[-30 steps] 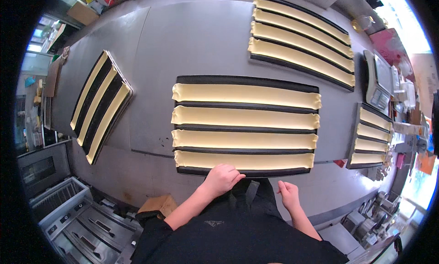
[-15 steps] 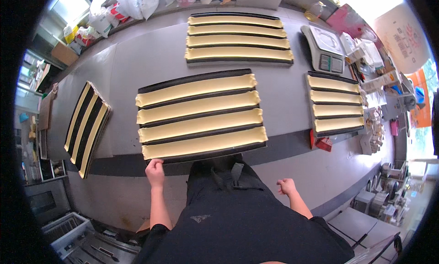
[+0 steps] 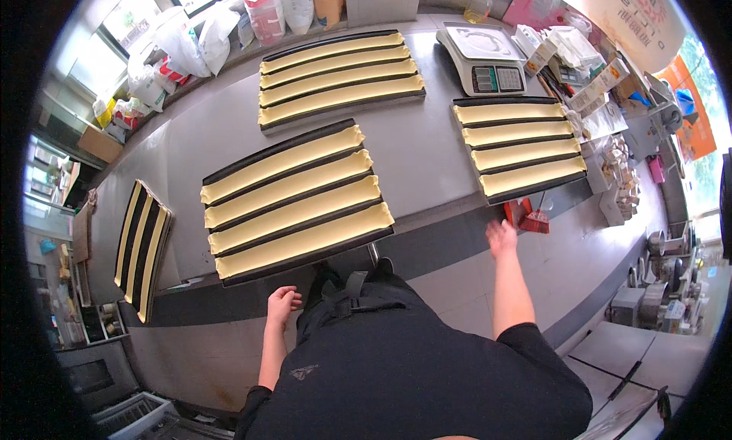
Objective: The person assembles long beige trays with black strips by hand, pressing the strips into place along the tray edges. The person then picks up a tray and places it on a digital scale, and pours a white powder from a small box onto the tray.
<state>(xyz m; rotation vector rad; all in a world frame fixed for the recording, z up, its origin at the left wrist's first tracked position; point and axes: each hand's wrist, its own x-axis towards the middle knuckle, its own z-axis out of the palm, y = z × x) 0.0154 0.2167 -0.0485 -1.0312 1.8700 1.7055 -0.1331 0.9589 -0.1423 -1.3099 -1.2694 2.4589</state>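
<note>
A black grooved baking tray (image 3: 229, 168) with several long pale dough strips lies on the steel table in front of me. My left hand (image 3: 282, 303) hangs below the table's front edge, fingers loosely curled, holding nothing. My right hand (image 3: 501, 236) is stretched out to the right, fingers apart, empty, just below the near edge of another dough tray (image 3: 526, 192) and beside a red object (image 3: 528, 216) at the table edge.
A third dough tray (image 3: 339, 108) lies at the back and a fourth (image 3: 142, 249) at the far left. A white scale (image 3: 486, 55) stands at the back right. Boxes and packets crowd the right end; bags line the back.
My left hand has let go of the front tray's edge and dropped below the table. My right hand has reached out rightward toward the right-hand tray. The view has swung right.
</note>
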